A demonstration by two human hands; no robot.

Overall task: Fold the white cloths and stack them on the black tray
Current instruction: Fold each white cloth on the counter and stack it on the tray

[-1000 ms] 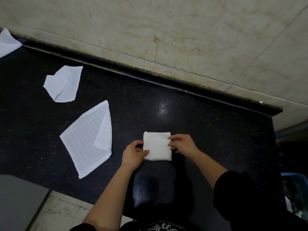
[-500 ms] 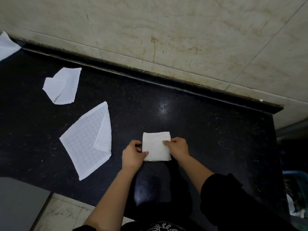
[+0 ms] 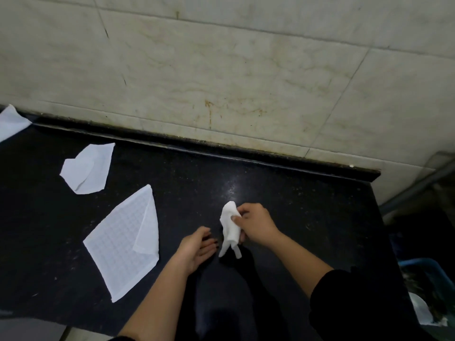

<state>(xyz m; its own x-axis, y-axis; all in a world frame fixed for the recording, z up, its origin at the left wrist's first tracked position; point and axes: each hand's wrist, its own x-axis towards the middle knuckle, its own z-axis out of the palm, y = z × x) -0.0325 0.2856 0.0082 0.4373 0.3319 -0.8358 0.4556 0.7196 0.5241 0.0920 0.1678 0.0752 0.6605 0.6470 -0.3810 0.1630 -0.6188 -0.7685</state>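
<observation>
My right hand (image 3: 257,223) is shut on a folded white cloth (image 3: 230,226), lifted off the black counter (image 3: 295,217) and hanging on edge. Just left of it, my left hand (image 3: 197,249) is open, palm turned up, touching nothing. A large white checked cloth (image 3: 123,244) lies loosely on the counter to the left, one corner turned over. A smaller crumpled white cloth (image 3: 86,168) lies further back left. Another white cloth (image 3: 11,123) shows at the far left edge. No black tray can be told apart from the dark counter.
A stained tiled wall (image 3: 221,82) rises behind the counter's raised back edge (image 3: 221,156). The counter ends at the right, where a blue bin (image 3: 430,279) stands lower down. The counter's front edge runs along the bottom left.
The folded cloth lay flat on the counter under both hands; now my right hand has picked it up and my left hand has let go and opened.
</observation>
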